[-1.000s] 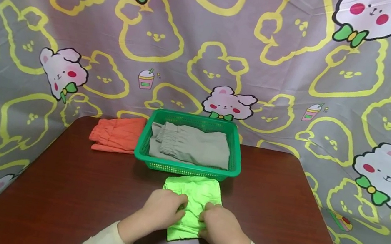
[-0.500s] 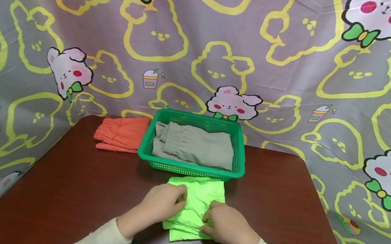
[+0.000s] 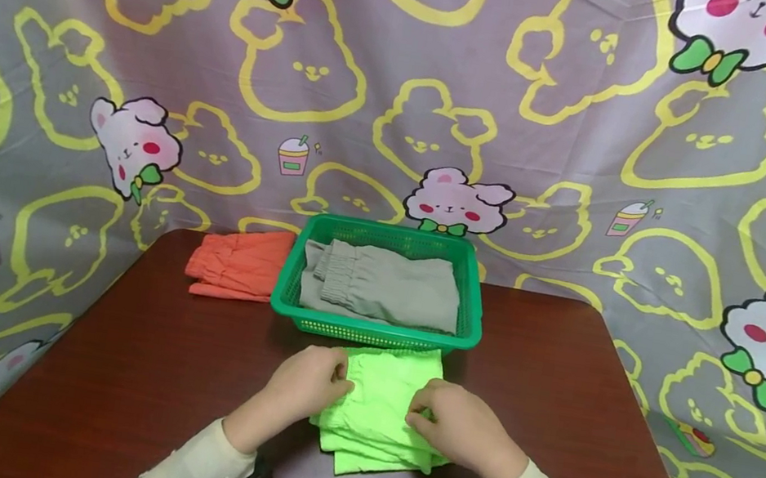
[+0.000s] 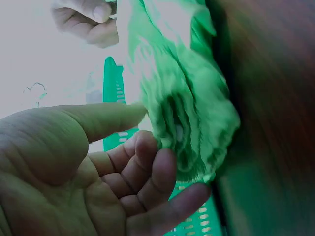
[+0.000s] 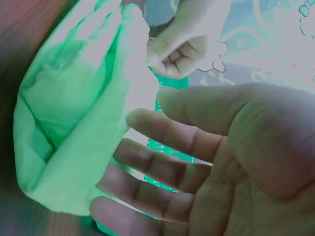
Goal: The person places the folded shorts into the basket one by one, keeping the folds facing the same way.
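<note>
A neon green cloth (image 3: pixel 388 405), folded in layers, lies on the table in front of the basket. My left hand (image 3: pixel 302 384) is at its left edge; in the left wrist view that hand (image 4: pixel 88 167) has thumb and fingertips apart, against the gathered edge of the cloth (image 4: pixel 192 98). At the right side of the cloth is my right hand (image 3: pixel 466 429). The right wrist view shows this hand (image 5: pixel 206 147) with its fingers loosely extended, their tips against the cloth (image 5: pixel 74 123), and the thumb apart from them.
Behind the cloth stands a green basket (image 3: pixel 369 329) holding folded grey garments (image 3: pixel 394 286). An orange folded garment (image 3: pixel 241 263) lies left of the basket on the brown table (image 3: pixel 133 367). A patterned curtain (image 3: pixel 383 41) hangs behind.
Both hands have moved apart, from over the middle of the green cloth to its sides. The cloth looks smoother on top, with its lower layers spread wider.
</note>
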Available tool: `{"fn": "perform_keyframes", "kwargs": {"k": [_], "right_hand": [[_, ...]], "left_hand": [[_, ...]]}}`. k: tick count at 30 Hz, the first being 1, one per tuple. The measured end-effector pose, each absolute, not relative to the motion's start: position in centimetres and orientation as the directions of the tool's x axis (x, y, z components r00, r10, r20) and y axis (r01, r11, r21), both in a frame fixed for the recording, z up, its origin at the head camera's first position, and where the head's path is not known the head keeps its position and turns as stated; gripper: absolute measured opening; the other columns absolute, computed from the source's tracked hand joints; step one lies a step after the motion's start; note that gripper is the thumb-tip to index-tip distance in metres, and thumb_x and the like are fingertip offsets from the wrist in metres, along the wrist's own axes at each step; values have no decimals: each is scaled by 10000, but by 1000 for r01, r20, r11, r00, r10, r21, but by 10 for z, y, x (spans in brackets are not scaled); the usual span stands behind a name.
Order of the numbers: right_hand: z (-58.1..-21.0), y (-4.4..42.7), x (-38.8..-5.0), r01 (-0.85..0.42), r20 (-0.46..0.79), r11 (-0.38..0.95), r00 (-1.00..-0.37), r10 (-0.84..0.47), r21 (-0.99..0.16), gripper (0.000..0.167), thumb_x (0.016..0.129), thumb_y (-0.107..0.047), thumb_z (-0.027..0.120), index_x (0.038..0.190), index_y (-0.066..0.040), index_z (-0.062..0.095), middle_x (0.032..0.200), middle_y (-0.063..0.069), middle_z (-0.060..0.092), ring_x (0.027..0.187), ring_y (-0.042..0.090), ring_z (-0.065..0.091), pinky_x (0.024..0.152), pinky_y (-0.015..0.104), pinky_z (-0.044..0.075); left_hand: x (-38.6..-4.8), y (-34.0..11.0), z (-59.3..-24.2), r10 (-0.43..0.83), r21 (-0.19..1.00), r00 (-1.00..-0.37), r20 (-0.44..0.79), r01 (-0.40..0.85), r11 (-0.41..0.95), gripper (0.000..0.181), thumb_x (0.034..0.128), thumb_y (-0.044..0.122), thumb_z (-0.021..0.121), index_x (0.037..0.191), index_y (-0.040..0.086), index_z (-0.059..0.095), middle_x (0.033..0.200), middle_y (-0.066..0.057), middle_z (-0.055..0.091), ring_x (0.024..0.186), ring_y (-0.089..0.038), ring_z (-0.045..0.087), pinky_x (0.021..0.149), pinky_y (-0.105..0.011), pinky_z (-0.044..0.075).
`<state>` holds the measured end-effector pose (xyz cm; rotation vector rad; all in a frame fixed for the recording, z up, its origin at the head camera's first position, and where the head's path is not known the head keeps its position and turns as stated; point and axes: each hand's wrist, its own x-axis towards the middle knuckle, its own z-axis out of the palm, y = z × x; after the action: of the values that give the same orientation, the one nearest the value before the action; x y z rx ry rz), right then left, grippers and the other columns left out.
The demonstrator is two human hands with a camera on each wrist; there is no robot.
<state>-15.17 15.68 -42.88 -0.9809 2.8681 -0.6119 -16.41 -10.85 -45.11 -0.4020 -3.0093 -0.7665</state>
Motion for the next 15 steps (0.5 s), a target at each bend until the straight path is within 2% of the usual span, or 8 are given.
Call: {"fn": "perform_keyframes", "kwargs": {"k": [3,7,11,15], "right_hand": [[-428,158,-155,-499,81,766,-854,-514,-406,84,920,-238,768,848,-273,742,856,-179,608,816,34,591,651,247,486],[-430,159,-159,-360,46,815,-923,-382,-453,97,907,-237,784,837,-254,720,839,-131,611,779,45,577,657,278,491],[-429,162,-160,-265,-4,849,-954,-300,-458,127,907,-260,784,863,-189,689,826,-74,627,725,77,559,644,318,488],[-431,165,-163,-202,-73,864,-962,-264,-462,192,918,-288,769,965,-125,681,813,-47,651,686,98,561,636,326,481]], "left_hand": [[-166,-110,-452,219,464,-974,62,223,857,287,854,285,814,809,159,560,705,43,527,590,-123,464,522,-306,381],[-167,-112,-451,197,474,-980,16,181,862,377,847,351,831,944,98,568,843,-20,534,685,-160,498,591,-340,429],[-167,-114,-450,153,500,-986,-63,101,860,575,856,447,814,1174,36,569,1037,-118,580,787,-202,588,674,-391,507],[-170,-116,-454,137,533,-979,-148,38,845,827,870,514,782,1416,-20,465,1283,-236,577,1030,-304,651,840,-471,551]]}}
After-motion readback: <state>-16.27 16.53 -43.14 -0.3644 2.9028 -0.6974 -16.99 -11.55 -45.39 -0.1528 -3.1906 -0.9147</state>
